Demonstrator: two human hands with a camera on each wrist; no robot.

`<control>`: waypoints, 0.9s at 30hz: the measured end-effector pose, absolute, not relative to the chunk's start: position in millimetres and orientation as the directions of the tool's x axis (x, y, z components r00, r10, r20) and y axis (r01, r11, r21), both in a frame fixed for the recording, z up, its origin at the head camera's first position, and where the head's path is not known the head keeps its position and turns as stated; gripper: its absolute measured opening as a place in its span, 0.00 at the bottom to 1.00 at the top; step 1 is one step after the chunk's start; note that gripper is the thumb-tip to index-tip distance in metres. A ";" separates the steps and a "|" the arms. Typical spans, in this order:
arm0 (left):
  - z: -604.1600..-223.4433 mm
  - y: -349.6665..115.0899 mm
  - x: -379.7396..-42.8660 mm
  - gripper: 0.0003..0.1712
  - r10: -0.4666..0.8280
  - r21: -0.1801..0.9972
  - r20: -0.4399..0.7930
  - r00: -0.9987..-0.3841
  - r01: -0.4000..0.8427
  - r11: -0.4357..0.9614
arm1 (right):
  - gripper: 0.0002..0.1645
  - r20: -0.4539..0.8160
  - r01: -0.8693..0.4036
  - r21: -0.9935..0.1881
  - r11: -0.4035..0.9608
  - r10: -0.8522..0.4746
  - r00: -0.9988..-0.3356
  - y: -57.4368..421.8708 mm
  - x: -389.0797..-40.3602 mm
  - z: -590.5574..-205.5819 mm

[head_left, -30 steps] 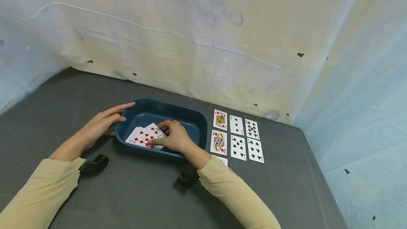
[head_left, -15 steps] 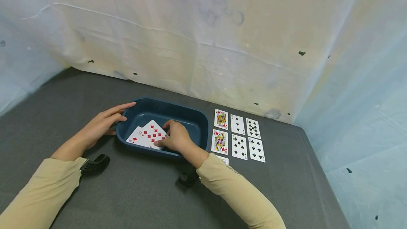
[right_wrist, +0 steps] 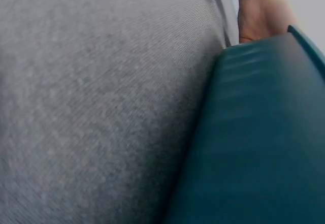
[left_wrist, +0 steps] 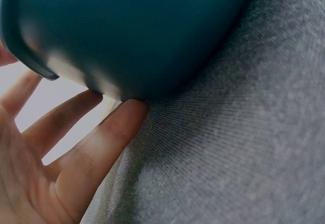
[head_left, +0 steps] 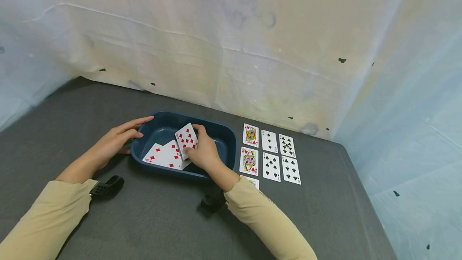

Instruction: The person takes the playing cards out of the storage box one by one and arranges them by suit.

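Note:
In the head view my right hand [head_left: 205, 151] pinches a playing card [head_left: 186, 136] with red diamonds, holding it tilted over the blue tray [head_left: 223, 133]. Under it, a few more diamond cards [head_left: 159, 156] lie overlapping at the tray's near left. My left hand [head_left: 114, 139] rests at the tray's left end with its fingers extended along the rim. Its fingertips touch the outer wall of the tray [left_wrist: 127, 36] in the left wrist view. The right wrist view shows the tray's long side but not the right hand's fingers.
Right of the tray, playing cards lie face up in rows on the grey table [head_left: 151, 220]: a jack of hearts [head_left: 250, 135], a queen of hearts [head_left: 249, 161], spades [head_left: 271, 166] and clubs [head_left: 290, 170]. My right forearm partly covers another card [head_left: 254, 182]. A pale curtain [head_left: 216, 43] hangs behind.
My right hand has slid the top diamond card off the others and lifted it up and to the right, uncovering the cards beneath. The left hand and tray stay put.

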State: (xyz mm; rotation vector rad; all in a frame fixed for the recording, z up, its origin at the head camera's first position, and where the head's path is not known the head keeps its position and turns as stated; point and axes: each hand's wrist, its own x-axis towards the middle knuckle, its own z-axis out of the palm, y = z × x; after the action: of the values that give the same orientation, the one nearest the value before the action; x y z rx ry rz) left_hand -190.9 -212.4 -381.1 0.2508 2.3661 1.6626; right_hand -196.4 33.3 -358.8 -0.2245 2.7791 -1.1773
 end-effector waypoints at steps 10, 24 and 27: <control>-381.9 -211.5 -192.2 0.31 0.276 0.935 -0.101 -0.956 0.003 0.354 | 0.43 0.271 -0.267 -0.861 0.433 -0.053 -0.961 57.1 -193.4 -350.8; -382.7 -214.6 -193.1 0.32 0.299 0.942 -0.113 -0.947 -0.007 0.335 | 0.42 0.350 -0.300 -0.893 0.336 0.100 -0.931 115.0 -201.8 -344.9; -382.4 -214.5 -193.3 0.32 0.301 0.944 -0.108 -0.948 -0.003 0.329 | 0.40 0.362 -0.305 -0.890 0.339 0.118 -0.925 130.5 -204.8 -344.0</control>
State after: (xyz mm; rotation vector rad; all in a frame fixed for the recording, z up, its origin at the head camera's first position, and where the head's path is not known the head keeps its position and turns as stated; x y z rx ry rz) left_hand -193.3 -214.5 -382.4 0.2688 2.3330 1.6588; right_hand -204.8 130.5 -344.0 -0.2104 2.8493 -2.0450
